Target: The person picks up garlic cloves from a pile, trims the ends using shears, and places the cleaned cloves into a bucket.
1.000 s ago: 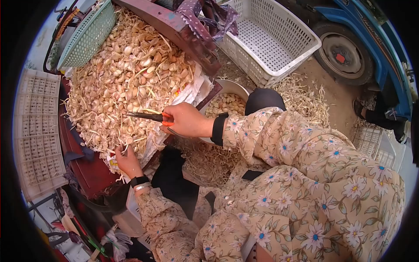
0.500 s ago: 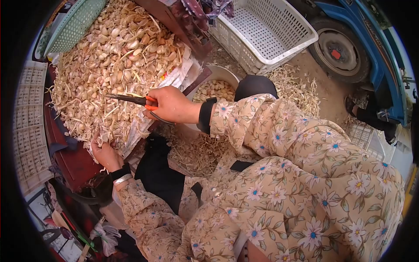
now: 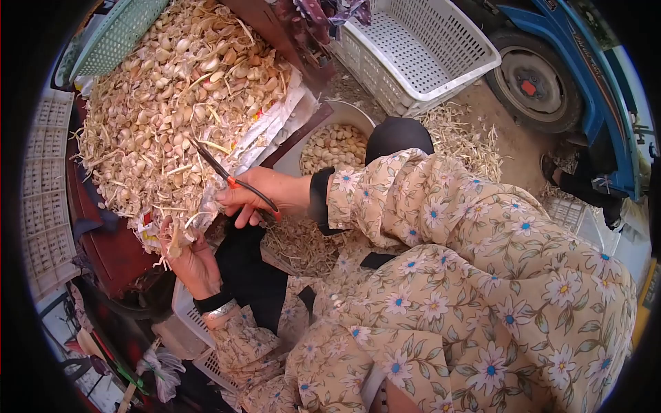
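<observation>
1. Gripping the shears [image 3: 231, 180] by their orange handles, our right hand [image 3: 256, 198] is wrapped tight around them. The dark blades point up and left over the near edge of the garlic pile [image 3: 172, 89].
2. Just below the blades, our left hand [image 3: 196, 265] is curled around a garlic bulb [image 3: 173, 242] at the pile's lower edge, beside the torn paper lining [image 3: 265, 127].
3. Our two hands sit near each other; we cannot tell whether they touch.
4. Right of the pile stands a bowl [image 3: 348, 109] of garlic, partly behind our right sleeve [image 3: 385, 199].
5. Farther out are a white crate [image 3: 447, 86], a green basket [image 3: 113, 34] and a vehicle wheel [image 3: 533, 82].
</observation>
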`<state>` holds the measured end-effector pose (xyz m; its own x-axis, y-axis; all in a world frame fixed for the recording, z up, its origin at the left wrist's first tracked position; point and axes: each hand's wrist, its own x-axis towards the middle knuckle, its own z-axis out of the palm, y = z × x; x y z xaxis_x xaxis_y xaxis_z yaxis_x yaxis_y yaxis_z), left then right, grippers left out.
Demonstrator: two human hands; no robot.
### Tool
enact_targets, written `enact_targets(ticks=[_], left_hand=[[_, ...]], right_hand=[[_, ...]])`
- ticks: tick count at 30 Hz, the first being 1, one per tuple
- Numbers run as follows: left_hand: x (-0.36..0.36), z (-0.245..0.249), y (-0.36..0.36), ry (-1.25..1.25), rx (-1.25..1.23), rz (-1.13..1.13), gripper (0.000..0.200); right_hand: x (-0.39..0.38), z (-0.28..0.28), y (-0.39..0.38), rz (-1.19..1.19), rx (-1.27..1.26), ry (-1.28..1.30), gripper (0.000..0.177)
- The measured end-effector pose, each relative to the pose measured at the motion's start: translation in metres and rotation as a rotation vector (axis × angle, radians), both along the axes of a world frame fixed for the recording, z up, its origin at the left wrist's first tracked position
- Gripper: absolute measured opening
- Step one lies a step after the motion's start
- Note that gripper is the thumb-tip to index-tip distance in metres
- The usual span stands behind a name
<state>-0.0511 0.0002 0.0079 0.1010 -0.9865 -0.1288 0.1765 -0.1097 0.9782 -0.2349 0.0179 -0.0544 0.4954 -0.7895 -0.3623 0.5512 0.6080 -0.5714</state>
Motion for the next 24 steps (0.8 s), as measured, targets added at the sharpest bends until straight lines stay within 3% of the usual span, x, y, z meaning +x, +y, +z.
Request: enact_targets(ticks=[2, 4, 7, 10, 13, 15, 17, 20, 21, 23, 24], left_hand=[[0.000, -0.001, 0.007, 0.135, 0.027, -0.093, 0.030], [-0.008, 0.000, 0.014, 0.075, 0.025, -0.123, 0.031], [-0.016, 0.000, 0.025, -0.042, 0.029, -0.101, 0.029], [-0.023, -0.003, 0.036, -0.151, 0.059, -0.021, 0.025], [-0.012, -0.005, 0.058, -0.337, 0.158, -0.179, 0.021], [0.002, -0.009, 0.075, -0.608, 0.321, -0.563, 0.034], [0.004, -0.012, 0.092, -1.044, 0.071, -0.930, 0.047], [-0.010, 0.002, 0.091, -0.922, 0.276, -0.592, 0.052], [-0.006, 0.000, 0.087, -0.795, 0.213, -0.476, 0.049], [-0.010, 0.002, 0.077, -0.470, 0.233, -0.359, 0.045], [-0.007, -0.002, 0.074, -0.316, 0.311, -0.416, 0.046]], right_hand=[[0.007, -0.006, 0.005, 0.076, 0.027, -0.163, 0.047], [0.014, -0.008, 0.006, 0.123, 0.056, -0.296, 0.045], [0.014, -0.006, 0.005, -0.026, 0.099, -0.406, 0.037], [0.008, -0.001, 0.006, -0.084, 0.114, -0.285, 0.026], [-0.005, 0.001, -0.003, -0.065, -0.103, 0.017, 0.021], [-0.011, 0.002, -0.008, -0.106, -0.232, 0.151, 0.020], [-0.020, 0.005, -0.010, -0.051, -0.349, 0.274, 0.018], [-0.016, 0.000, -0.003, 0.068, -0.695, 0.534, 0.026], [-0.014, 0.003, 0.002, 0.107, -0.836, 0.640, 0.027], [-0.011, 0.013, 0.016, 0.188, -0.825, 0.656, 0.030], [0.001, 0.000, 0.021, 0.117, -0.932, 0.702, 0.029]])
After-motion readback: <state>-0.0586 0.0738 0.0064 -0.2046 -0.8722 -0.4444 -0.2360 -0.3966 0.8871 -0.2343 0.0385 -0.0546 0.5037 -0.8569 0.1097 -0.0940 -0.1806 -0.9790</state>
